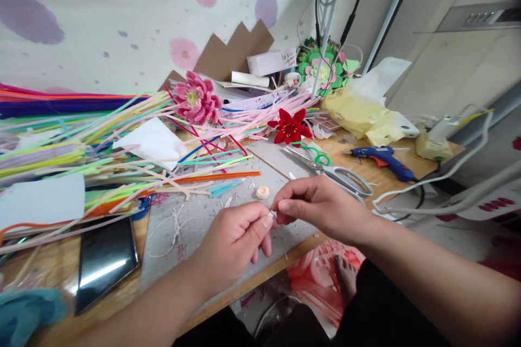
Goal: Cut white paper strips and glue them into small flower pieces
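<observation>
My left hand (240, 241) and my right hand (315, 206) meet above the front part of a grey work mat (195, 233). Between thumb and fingertips, my left hand pinches a tiny white piece (271, 214), too small to name. The fingers of my right hand are closed at the same spot; whether they grip the piece too is hidden. Just beyond the fingertips lies a small cream-coloured ring-shaped coil (262, 192). Scissors (329, 171) with grey handles rest past my right hand, a green curled pipe cleaner (321, 157) by their blades.
Bundles of coloured pipe cleaners (101, 141) cover the left and back. A red flower (290, 126) and a pink flower (197, 98) lie behind the mat. A blue glue gun (382, 160) rests at right near a white cable (431, 206). A black phone-like slab (106, 263) lies left.
</observation>
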`<state>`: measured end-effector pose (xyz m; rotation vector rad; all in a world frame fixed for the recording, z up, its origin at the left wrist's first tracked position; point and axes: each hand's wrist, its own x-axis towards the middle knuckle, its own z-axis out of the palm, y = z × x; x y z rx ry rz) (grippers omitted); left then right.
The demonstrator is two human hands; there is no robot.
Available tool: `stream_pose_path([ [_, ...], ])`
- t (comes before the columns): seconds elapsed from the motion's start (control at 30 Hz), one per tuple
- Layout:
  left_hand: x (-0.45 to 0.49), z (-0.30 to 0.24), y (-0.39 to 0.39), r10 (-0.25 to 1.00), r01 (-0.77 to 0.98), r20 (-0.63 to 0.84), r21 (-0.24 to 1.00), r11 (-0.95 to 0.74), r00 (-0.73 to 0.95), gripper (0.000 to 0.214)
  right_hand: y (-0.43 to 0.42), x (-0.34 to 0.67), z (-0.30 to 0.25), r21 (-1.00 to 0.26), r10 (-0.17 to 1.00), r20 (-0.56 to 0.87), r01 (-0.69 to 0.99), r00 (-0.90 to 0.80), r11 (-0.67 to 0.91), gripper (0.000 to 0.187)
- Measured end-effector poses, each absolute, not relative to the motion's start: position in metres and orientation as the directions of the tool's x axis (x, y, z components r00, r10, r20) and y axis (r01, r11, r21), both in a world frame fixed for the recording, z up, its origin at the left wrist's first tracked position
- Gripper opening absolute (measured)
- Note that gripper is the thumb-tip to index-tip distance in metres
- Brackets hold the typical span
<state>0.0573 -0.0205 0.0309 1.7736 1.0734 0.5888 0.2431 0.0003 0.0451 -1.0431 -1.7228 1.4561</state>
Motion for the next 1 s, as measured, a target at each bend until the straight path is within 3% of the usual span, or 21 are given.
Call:
stream_pose_path([
  [0.07, 0.058, 0.03, -0.02, 0.86, 0.346, -0.136, 0.937, -0.049, 0.491, 0.027, 0.002, 0.247, 0.047, -0.992, 0.872, -0.022, 0.119, -0.489, 0.042, 0.015],
  [0.2, 0.058, 0.029, -0.019, 0.858, 0.32, -0.181, 0.947, 0.021, 0.481, 0.025, 0.001, 0.248, 0.049, -0.958, 0.89, 0.066, 0.221, -0.45, 0.182, 0.009],
  [0.5, 0.058, 0.031, -0.021, 0.879, 0.462, -0.12, 0.878, -0.123, 0.461, 0.031, -0.005, 0.236, 0.048, -0.873, 0.918, 0.065, 0.423, -0.39, 0.242, 0.01],
  [0.8, 0.061, 0.033, -0.022, 0.906, 0.561, -0.001, 0.786, -0.261, 0.424, 0.033, -0.008, 0.234, 0.035, -0.703, 0.835, 0.344, 0.472, -0.429, 0.532, 0.015],
  [1.0, 0.061, 0.029, -0.021, 0.925, 0.548, 0.006, 0.804, -0.23, 0.379, 0.029, -0.007, 0.23, 0.035, -0.722, 0.861, 0.306, 0.49, -0.406, 0.488, 0.014],
])
